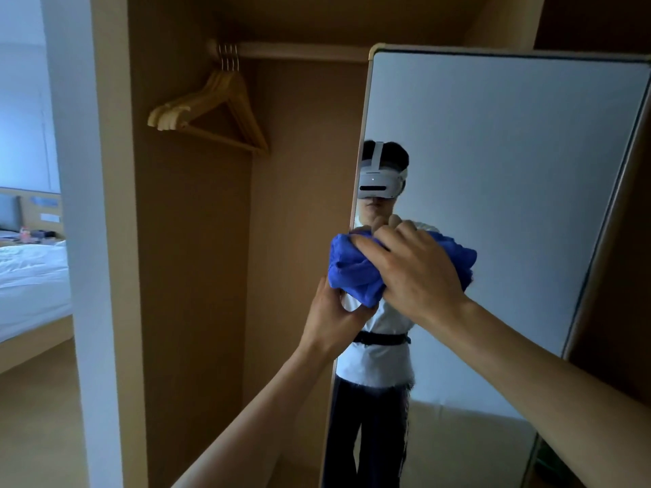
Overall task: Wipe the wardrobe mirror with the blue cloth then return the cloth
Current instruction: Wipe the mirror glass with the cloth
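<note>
Both hands were engaged: right hand [415,265] curled tight round the bunched, soft blue fabric cloth [355,272], held against the tall light-framed wardrobe mirror [510,206] near its left edge, which left hand [331,318] gripped; cloth judged light, limp, best held wadded in the palm.

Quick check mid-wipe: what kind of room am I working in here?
Most likely a bedroom, possibly a hotel room: an open wardrobe with wooden hangers on its rail, the mirror door that the blue cloth is pressed to, and a bed with white linen at far left.
</note>
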`<act>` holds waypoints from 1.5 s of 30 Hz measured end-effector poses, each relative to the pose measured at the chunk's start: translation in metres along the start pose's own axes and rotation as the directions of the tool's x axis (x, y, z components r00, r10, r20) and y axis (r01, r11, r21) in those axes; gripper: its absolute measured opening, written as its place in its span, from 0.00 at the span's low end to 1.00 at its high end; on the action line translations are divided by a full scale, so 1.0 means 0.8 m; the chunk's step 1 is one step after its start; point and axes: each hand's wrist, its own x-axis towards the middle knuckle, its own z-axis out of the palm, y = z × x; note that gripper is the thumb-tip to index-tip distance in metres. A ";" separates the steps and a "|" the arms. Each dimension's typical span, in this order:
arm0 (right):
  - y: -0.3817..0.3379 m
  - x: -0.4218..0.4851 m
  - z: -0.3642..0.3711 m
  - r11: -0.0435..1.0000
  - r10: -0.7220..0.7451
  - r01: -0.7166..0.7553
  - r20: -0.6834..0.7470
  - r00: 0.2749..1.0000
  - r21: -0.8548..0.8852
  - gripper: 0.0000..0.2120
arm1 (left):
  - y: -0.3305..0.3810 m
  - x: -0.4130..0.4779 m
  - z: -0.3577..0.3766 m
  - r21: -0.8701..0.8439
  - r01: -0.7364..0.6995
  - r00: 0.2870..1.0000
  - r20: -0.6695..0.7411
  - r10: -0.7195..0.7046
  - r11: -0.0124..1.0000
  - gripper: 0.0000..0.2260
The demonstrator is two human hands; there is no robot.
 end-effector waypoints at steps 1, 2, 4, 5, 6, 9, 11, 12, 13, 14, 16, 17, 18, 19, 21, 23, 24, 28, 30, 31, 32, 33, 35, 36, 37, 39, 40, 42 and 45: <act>-0.002 -0.002 0.001 1.000 0.003 -0.003 0.012 1.000 -0.002 0.22 | 0.000 -0.001 -0.001 -0.012 -0.007 1.000 0.005 0.007 1.000 0.17; -0.003 -0.004 0.002 1.000 0.006 -0.006 0.022 1.000 -0.005 0.22 | 0.000 -0.002 -0.002 -0.017 -0.013 1.000 0.009 0.013 1.000 0.18; -0.004 -0.007 -0.001 1.000 0.010 -0.010 0.042 0.999 -0.005 0.21 | 0.001 -0.004 -0.004 -0.014 -0.027 1.000 0.015 0.027 1.000 0.17; -0.005 -0.008 -0.003 1.000 0.005 -0.004 0.050 0.999 -0.007 0.21 | 0.000 -0.004 -0.004 -0.009 -0.031 0.999 0.020 0.031 0.999 0.16; -0.005 -0.009 -0.006 1.000 -0.005 0.006 0.054 0.999 -0.014 0.21 | 0.000 -0.005 -0.005 -0.003 -0.026 0.999 0.032 0.026 1.000 0.17; 0.002 -0.007 -0.019 0.998 -0.037 0.038 0.033 0.999 -0.040 0.22 | 0.003 -0.007 -0.007 0.035 0.048 0.996 0.070 -0.051 0.998 0.20; 0.013 0.000 -0.031 0.999 -0.031 0.031 0.009 0.999 -0.014 0.24 | 0.005 -0.009 -0.010 0.069 0.064 0.994 0.085 -0.070 0.996 0.20; 0.020 0.004 -0.037 1.000 -0.019 0.019 0.000 1.000 0.003 0.25 | 0.006 -0.011 -0.012 0.075 0.049 0.994 0.093 -0.056 0.996 0.18; 0.028 0.009 -0.043 1.000 0.001 -0.001 0.001 1.000 0.013 0.25 | 0.007 -0.012 -0.013 0.073 0.031 0.994 0.103 -0.038 0.997 0.17; 0.037 0.014 -0.048 1.000 0.022 -0.022 0.006 1.000 0.019 0.25 | 0.008 -0.014 -0.013 0.068 0.018 0.993 0.112 -0.025 0.998 0.16; 0.059 0.025 -0.058 0.998 0.054 -0.054 0.009 0.999 0.012 0.25 | 0.005 -0.019 -0.013 0.055 0.008 0.991 0.133 -0.016 0.998 0.16; 0.069 0.030 -0.061 0.997 0.071 -0.071 0.001 0.997 -0.003 0.26 | 0.002 -0.022 -0.012 0.051 0.005 0.989 0.145 -0.013 0.999 0.17; 0.077 0.034 -0.064 0.996 0.091 -0.091 -0.013 0.996 -0.011 0.25 | -0.002 -0.026 -0.011 0.051 0.003 0.988 0.154 -0.011 0.999 0.17; 0.083 0.036 -0.066 0.994 0.108 -0.108 -0.028 0.994 -0.008 0.25 | -0.006 -0.030 -0.010 0.052 0.001 0.987 0.157 -0.009 0.999 0.17; 0.086 0.033 -0.064 0.994 0.112 -0.112 -0.049 0.993 0.001 0.24 | -0.014 -0.038 -0.006 0.049 -0.007 0.989 0.150 0.000 0.999 0.17; 0.082 0.024 -0.055 0.996 0.087 -0.088 -0.065 0.994 -0.012 0.23 | -0.019 -0.042 -0.003 0.053 -0.015 0.992 0.130 0.008 0.998 0.18; 0.080 0.017 -0.049 0.997 0.074 -0.075 -0.069 0.995 -0.015 0.22 | -0.020 -0.043 -0.001 0.052 -0.019 0.993 0.118 0.013 0.998 0.18; 0.067 -0.019 -0.025 0.999 0.012 -0.015 -0.078 0.997 -0.030 0.23 | -0.022 -0.043 0.005 0.037 -0.019 0.997 0.072 0.017 0.999 0.18; 0.057 -0.039 -0.015 0.999 -0.008 0.005 -0.066 0.998 -0.039 0.24 | -0.024 -0.045 0.009 0.045 -0.016 0.999 0.043 0.014 0.999 0.17; 0.052 -0.048 -0.012 0.999 -0.020 0.018 -0.050 0.999 -0.031 0.24 | -0.024 -0.046 0.011 0.052 -0.011 1.000 0.025 0.010 0.999 0.17; 0.049 -0.055 -0.010 0.999 -0.033 0.032 -0.034 0.999 -0.016 0.24 | -0.024 -0.047 0.013 0.061 -0.001 1.000 0.008 0.000 0.998 0.18; 0.047 -0.060 -0.008 0.999 -0.045 0.045 -0.023 0.999 -0.004 0.24 | -0.022 -0.048 0.015 0.072 0.012 1.000 -0.005 -0.012 0.997 0.18; 0.049 -0.064 -0.010 0.998 -0.065 0.065 -0.013 0.998 0.000 0.26 | -0.018 -0.049 0.018 0.102 0.027 1.000 -0.014 -0.026 0.994 0.18; 0.052 -0.063 -0.012 0.997 -0.074 0.074 -0.009 0.997 -0.004 0.27 | -0.015 -0.049 0.019 0.114 0.028 1.000 -0.015 -0.027 0.993 0.17; 0.056 -0.060 -0.015 0.997 -0.079 0.079 -0.011 0.997 -0.010 0.27 | -0.013 -0.049 0.019 0.126 0.022 1.000 -0.015 -0.021 0.992 0.16; 0.064 -0.054 -0.022 0.997 -0.070 0.070 -0.028 0.997 -0.021 0.28 | -0.009 -0.048 0.021 0.154 -0.007 1.000 -0.016 0.010 0.988 0.16; 0.069 -0.050 -0.027 0.998 -0.057 0.056 -0.036 0.998 -0.025 0.28 | -0.008 -0.049 0.021 0.168 -0.020 1.000 -0.016 0.023 0.986 0.16; 0.082 -0.041 -0.036 0.999 -0.024 0.022 -0.039 0.999 -0.031 0.27 | -0.005 -0.051 0.025 0.191 -0.023 0.999 -0.027 0.029 0.981 0.16; 0.109 -0.025 -0.052 0.999 0.034 -0.034 -0.011 0.999 -0.019 0.28 | 0.000 -0.054 0.033 0.224 0.007 0.997 -0.075 0.010 0.975 0.17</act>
